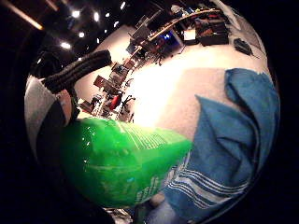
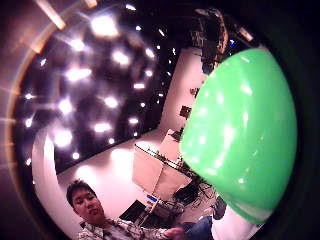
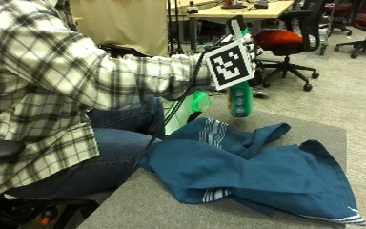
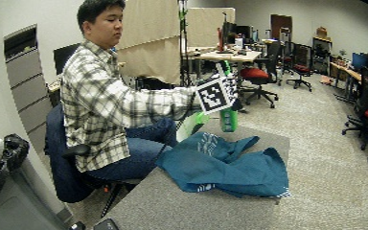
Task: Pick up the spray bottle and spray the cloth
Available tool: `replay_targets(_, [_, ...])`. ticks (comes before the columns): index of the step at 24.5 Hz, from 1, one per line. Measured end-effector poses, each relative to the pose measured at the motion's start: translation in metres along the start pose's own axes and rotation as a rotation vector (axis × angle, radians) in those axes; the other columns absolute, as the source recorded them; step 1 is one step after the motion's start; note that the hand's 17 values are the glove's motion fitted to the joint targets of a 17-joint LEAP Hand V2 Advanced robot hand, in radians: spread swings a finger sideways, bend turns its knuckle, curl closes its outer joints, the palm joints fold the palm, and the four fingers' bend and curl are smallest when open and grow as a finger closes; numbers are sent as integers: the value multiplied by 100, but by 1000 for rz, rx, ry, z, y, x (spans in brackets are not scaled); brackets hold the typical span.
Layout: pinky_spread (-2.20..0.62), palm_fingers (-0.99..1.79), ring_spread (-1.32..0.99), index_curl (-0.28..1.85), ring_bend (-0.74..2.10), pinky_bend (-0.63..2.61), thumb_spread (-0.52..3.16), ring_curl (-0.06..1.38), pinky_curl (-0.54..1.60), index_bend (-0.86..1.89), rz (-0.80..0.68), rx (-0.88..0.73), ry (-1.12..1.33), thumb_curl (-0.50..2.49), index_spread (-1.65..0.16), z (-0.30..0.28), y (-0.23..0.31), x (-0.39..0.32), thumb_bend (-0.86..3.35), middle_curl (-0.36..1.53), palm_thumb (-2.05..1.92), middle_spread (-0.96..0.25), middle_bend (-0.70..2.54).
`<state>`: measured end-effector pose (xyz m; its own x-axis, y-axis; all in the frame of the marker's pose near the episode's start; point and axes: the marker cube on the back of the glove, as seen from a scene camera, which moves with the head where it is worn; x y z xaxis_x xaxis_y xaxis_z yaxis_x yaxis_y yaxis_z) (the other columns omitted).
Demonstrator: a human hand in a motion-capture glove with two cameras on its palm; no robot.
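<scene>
- Sitting at a grey surface (image 3: 170,205), a person in a plaid shirt is holding a green spray bottle (image 3: 240,98) in the air with the gloved right hand (image 3: 249,47), above the far edge of a rumpled blue cloth (image 3: 253,167).
- The bottle is hanging upright, clear of the surface, its base just above the cloth's striped hem (image 3: 213,130); the fingers are curling around its upper part, though a marker is hiding most of the grasp in the outside view.
- Both palm views are showing the green body (image 1: 121,161) pressed close to the palm, with the cloth (image 1: 233,149) lying spread on the surface beyond it.
- The nozzle's direction is not readable from any view, so the main risk, as a judgement, is the spray missing the cloth and wetting the surface or the person's jeans (image 3: 116,143) instead.
- A second risk is the bottle slipping through the glove as a finger is shifting to the trigger, dropping onto the cloth.
- A second green item (image 3: 189,112) is sitting beside the cloth near the person's lap; what it is cannot be told.
</scene>
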<state>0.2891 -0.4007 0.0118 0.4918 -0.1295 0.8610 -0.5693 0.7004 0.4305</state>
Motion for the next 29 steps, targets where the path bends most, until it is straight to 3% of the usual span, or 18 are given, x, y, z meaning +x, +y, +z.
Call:
replay_targets(8, [-13,125,-18,54,47,38,19,44,38,30,26,-123,2,80,-26,60,24,29,-3,48,104,-13,48])
replay_targets(20, [-13,126,-18,54,44,41,24,44,39,26,-12,-117,61,79,-26,66,18,36,-3,48,104,-14,46])
replay_targets(29, [-12,117,-19,49,44,51,31,44,41,11,22,-272,20,77,-26,63,24,36,-4,46,104,-13,40])
